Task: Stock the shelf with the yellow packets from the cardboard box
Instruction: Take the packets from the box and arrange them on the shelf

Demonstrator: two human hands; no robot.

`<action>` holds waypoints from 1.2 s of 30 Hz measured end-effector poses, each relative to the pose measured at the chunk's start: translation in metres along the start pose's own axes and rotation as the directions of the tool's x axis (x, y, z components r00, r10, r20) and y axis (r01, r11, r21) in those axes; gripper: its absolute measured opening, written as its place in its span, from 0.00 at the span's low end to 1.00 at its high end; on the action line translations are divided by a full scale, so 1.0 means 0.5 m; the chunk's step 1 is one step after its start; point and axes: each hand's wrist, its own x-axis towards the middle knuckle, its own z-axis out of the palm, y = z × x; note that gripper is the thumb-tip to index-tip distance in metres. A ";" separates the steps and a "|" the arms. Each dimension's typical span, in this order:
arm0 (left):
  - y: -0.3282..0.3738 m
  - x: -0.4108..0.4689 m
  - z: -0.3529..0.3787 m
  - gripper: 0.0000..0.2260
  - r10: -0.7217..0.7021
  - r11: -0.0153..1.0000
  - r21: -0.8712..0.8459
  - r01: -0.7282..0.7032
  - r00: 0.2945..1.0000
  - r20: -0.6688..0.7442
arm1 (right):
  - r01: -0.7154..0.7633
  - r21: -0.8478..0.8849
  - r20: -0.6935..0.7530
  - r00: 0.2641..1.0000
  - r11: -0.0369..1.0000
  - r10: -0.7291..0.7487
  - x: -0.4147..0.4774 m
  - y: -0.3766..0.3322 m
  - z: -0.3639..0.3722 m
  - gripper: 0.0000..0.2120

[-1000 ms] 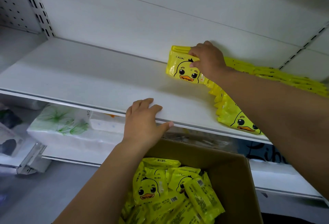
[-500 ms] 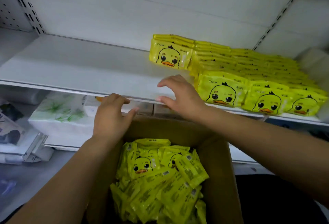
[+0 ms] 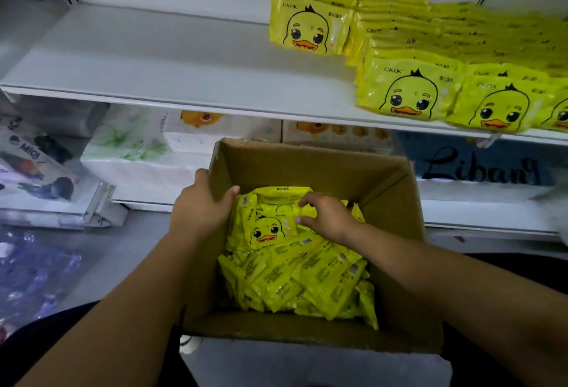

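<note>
An open cardboard box (image 3: 307, 159) stands below the white shelf (image 3: 184, 64), filled with several loose yellow duck packets (image 3: 307, 276). My left hand (image 3: 199, 205) grips the box's left wall, thumb inside and fingers outside. My right hand (image 3: 329, 217) is down inside the box, its fingers and thumb curled round a yellow packet (image 3: 287, 211) at the top of the pile. On the right half of the shelf, rows of yellow packets (image 3: 408, 91) stand face-forward, with another stack (image 3: 310, 27) further back.
The left half of the shelf is bare white board. Under it sit white tissue packs (image 3: 132, 147) and a blue pack with dark lettering (image 3: 479, 165). Boxed goods (image 3: 33, 165) lean at the far left. Grey floor (image 3: 101, 263) surrounds the box.
My right hand left the packet on the shelf and dropped into the box. My left hand moved from the shelf edge to the box's left wall. The view tilted downward.
</note>
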 end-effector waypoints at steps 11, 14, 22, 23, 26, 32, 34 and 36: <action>-0.023 0.035 0.015 0.21 0.058 0.998 0.030 -0.058 0.998 -0.010 | -0.060 -0.329 0.034 0.997 0.943 0.075 0.166 0.010 0.116 0.24; -0.026 0.036 0.015 0.20 0.048 0.998 0.037 -0.048 0.999 -0.012 | -0.048 -0.431 -0.005 0.999 0.901 0.051 0.180 0.007 0.134 0.13; -0.026 0.040 0.016 0.21 0.046 0.999 0.031 -0.045 0.999 -0.021 | 0.142 -0.184 -0.155 0.973 0.973 -0.172 0.124 0.009 0.147 0.05; -0.026 0.040 0.016 0.22 0.046 0.999 0.028 -0.045 0.999 -0.022 | 0.183 -0.178 -0.102 0.974 0.967 -0.203 0.104 0.010 0.158 0.06; -0.027 0.040 0.017 0.21 0.045 0.999 0.016 -0.045 0.999 -0.026 | 0.206 -0.168 0.098 0.977 0.964 -0.192 0.068 0.021 0.188 0.11; -0.030 0.040 0.018 0.20 0.034 0.999 0.005 -0.034 0.999 -0.025 | -0.097 0.050 -0.010 0.995 0.994 0.098 0.119 0.011 0.191 0.34; -0.030 0.039 0.017 0.20 0.036 0.999 0.012 -0.036 0.999 -0.023 | -0.127 -0.095 0.140 0.980 0.987 0.140 0.140 0.005 0.186 0.39; -0.031 0.040 0.015 0.21 0.033 0.999 0.007 -0.033 0.999 -0.018 | -0.144 -0.253 0.227 0.953 0.957 0.203 0.156 -0.003 0.185 0.39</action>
